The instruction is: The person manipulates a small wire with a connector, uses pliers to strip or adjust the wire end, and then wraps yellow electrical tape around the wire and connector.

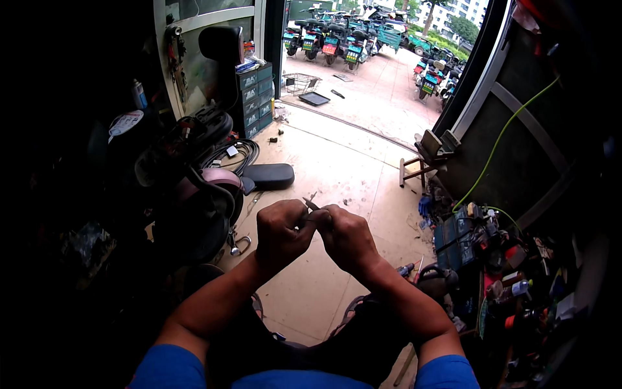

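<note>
My left hand [282, 227] and my right hand [347, 237] meet in front of me above the tiled floor, both closed with the fingers pinched together. Between them a small, dark, slender piece [311, 204] pokes up past the fingertips. A thin dark strand seems to run between the two pinches, but the fingers hide most of it. I cannot make out what kind of thing it is. Both bare forearms reach in from the lower edge, below blue sleeves.
A black padded seat [269, 176] lies on the floor beyond my left hand, near coiled black cable [245, 155]. Stacked dark boxes [255, 100] stand by the doorway. At right are a small wooden stool [424, 159], a toolbox [455, 238] and cluttered tools. Parked scooters [334, 40] stand outside.
</note>
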